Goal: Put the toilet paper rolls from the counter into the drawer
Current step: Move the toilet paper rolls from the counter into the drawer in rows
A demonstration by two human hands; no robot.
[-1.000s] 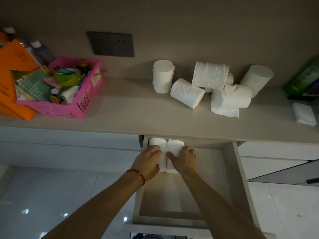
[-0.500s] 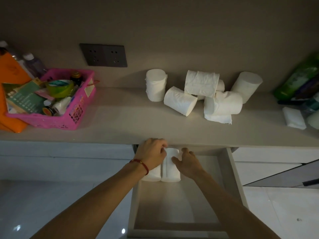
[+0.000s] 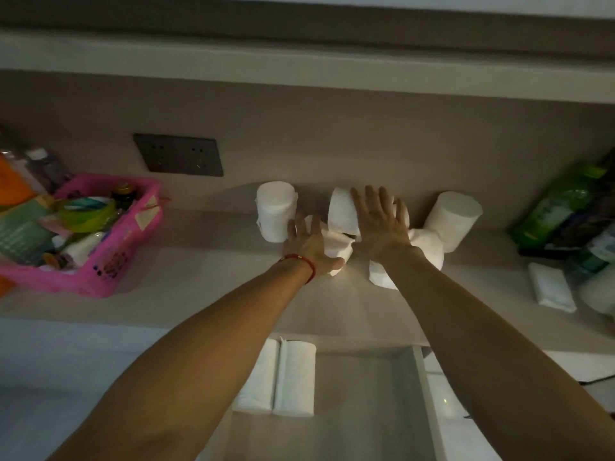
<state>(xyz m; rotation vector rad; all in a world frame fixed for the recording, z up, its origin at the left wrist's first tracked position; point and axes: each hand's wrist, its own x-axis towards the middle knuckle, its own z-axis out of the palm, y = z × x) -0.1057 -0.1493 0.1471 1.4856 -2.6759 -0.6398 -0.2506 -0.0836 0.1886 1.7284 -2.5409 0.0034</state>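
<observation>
Several white toilet paper rolls sit at the back of the counter. One roll stands upright on the left, and another leans on the right. My left hand lies with spread fingers on a lying roll, its thumb at the roll's near end. My right hand rests flat on the stacked top roll. A further roll with a loose sheet lies beside my right wrist. Two rolls lie side by side at the back left of the open drawer.
A pink basket full of small items stands on the counter's left, next to an orange object. A dark wall socket is above the counter. A green bottle and a white tissue packet are at the right.
Both hands have left the two rolls in the drawer and moved up to the pile on the counter. The view has tilted upward.
</observation>
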